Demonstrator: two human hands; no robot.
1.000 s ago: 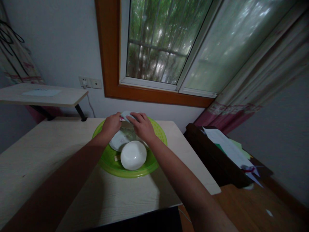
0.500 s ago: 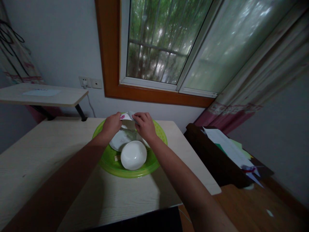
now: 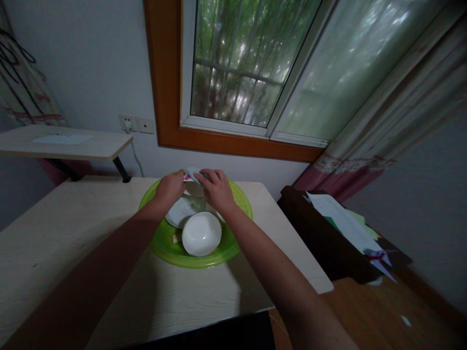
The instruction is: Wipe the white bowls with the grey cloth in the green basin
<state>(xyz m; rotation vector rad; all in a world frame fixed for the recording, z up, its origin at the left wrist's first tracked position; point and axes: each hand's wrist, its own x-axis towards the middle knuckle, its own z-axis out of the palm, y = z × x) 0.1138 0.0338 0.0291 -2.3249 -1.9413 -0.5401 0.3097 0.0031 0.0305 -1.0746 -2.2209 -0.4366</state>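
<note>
A white bowl (image 3: 194,189) with a pink flower print is tilted above the far side of a green plastic basin (image 3: 204,263). My left hand (image 3: 170,188) grips its left edge. Closed on a light grey cloth (image 3: 193,173), my right hand (image 3: 219,191) presses it against the bowl's upper rim. Below the hands, a white plate (image 3: 178,214) lies in the basin. A plain white bowl (image 3: 202,235) sits at the near side, facing up. Another pale dish is partly hidden by my right hand.
The basin stands on a pale wooden table (image 3: 80,209). A raised shelf (image 3: 73,146) stands at the left with a paper on it. Behind is a wall with a window (image 3: 237,73). A dark brown piece of furniture (image 3: 324,238) with papers stands to the right.
My right hand has shifted slightly left along the rim with the cloth, which now covers more of the flower print. The dishes in the basin stay put.
</note>
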